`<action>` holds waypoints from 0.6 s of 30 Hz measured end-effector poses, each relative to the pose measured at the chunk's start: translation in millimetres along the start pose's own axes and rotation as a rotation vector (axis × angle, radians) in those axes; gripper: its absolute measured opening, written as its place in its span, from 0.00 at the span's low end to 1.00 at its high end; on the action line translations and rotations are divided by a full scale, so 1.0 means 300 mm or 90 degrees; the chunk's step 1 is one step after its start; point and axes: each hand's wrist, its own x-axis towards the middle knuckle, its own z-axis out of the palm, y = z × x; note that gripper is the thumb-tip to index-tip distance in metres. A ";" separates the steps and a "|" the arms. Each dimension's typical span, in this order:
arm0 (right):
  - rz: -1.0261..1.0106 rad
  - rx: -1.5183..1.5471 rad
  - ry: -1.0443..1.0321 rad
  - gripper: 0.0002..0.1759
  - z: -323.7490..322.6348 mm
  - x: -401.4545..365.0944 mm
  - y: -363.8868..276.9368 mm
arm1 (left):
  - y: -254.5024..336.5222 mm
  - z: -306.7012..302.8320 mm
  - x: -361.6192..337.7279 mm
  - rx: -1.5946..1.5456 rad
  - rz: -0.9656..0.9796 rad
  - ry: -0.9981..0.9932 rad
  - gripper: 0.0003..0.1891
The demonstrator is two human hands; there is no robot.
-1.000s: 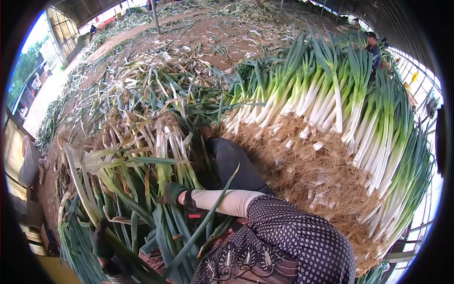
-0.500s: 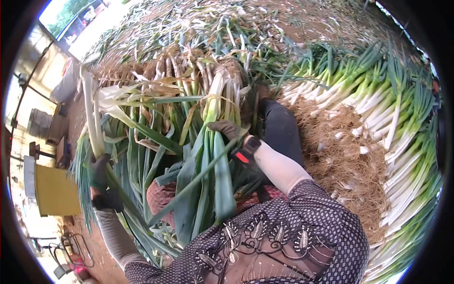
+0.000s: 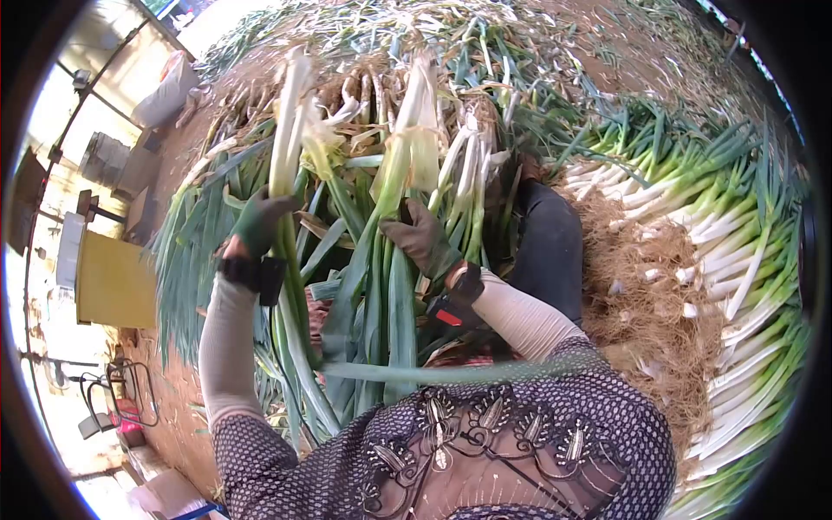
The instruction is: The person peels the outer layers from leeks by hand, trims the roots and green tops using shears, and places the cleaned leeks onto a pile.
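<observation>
My left hand [image 3: 263, 224], in a dark green glove, is closed around a few leeks [image 3: 290, 143] held upright, white ends up and green leaves hanging down. Closed by its side, my right hand [image 3: 425, 236], also gloved, grips the upper green part of a leek bunch [image 3: 400, 165]. Pale dry outer leaves hang about the bunch's white end. One long loose leaf [image 3: 451, 373] lies across my front, blurred. Behind both hands is a heap of untrimmed leeks [image 3: 208, 225] with brown roots.
Cleaned leeks [image 3: 737, 277] fan out in a long curved row on the right, roots [image 3: 641, 303] inward. Leaf scraps [image 3: 390, 30] cover the ground ahead. At the left stand a yellow box [image 3: 117, 279], a white sack [image 3: 166, 91] and a dark cable [image 3: 130, 386].
My left hand has moved up and right with its leeks, closer to the right hand. The long leaf has swung down across my front. The view has shifted slightly.
</observation>
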 end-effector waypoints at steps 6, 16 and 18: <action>-0.047 -0.042 0.008 0.32 0.149 0.001 -0.033 | 0.074 0.142 0.098 0.084 0.022 -0.131 0.29; -0.142 -0.368 -0.076 0.56 0.209 -0.179 0.071 | 0.019 0.296 0.080 0.083 -0.001 -0.185 0.29; -0.122 -0.288 -0.142 0.57 0.248 -0.213 0.020 | 0.101 0.274 0.044 0.100 -0.053 -0.184 0.28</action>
